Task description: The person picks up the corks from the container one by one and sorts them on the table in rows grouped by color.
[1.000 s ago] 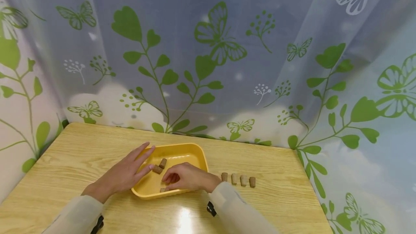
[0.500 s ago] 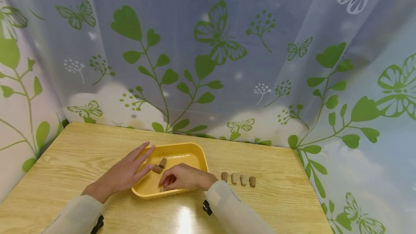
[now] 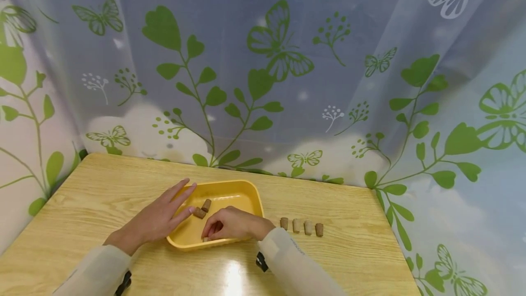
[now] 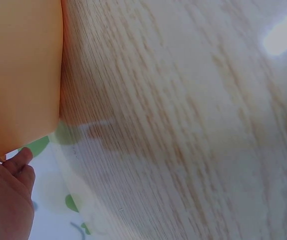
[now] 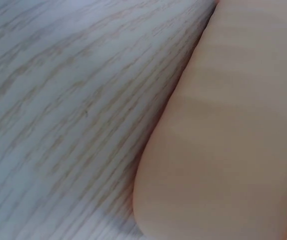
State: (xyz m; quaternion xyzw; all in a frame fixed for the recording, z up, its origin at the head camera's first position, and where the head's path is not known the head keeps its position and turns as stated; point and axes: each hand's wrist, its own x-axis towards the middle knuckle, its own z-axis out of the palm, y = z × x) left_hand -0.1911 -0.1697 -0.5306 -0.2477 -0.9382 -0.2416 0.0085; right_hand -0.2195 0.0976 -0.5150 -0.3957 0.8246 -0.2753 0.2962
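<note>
In the head view a yellow plastic tray (image 3: 236,199) lies on the table. My left hand (image 3: 158,218) rests over its left rim with fingers fairly straight; the left wrist view catches part of that hand (image 4: 6,200) at the tray's edge. Inside, a brown cork stopper (image 3: 206,205) lies against another brown cork stopper (image 3: 199,213). My right hand (image 3: 235,224) reaches over the near rim, its bent fingers pinching a small pale cork stopper (image 3: 205,240), mostly hidden. The right wrist view shows only the tray's outer wall (image 5: 218,140) and tabletop.
Right of the tray, several cork stoppers (image 3: 307,228), brown and pale, stand in a row on the wood-grain table (image 3: 353,250). A curtain (image 3: 222,81) with leaves and butterflies hangs along the table's back edge and sides.
My right fingers and thumb have closed together around the pale cork stopper, and that hand has shifted slightly left. My left hand and the other stoppers stay put.
</note>
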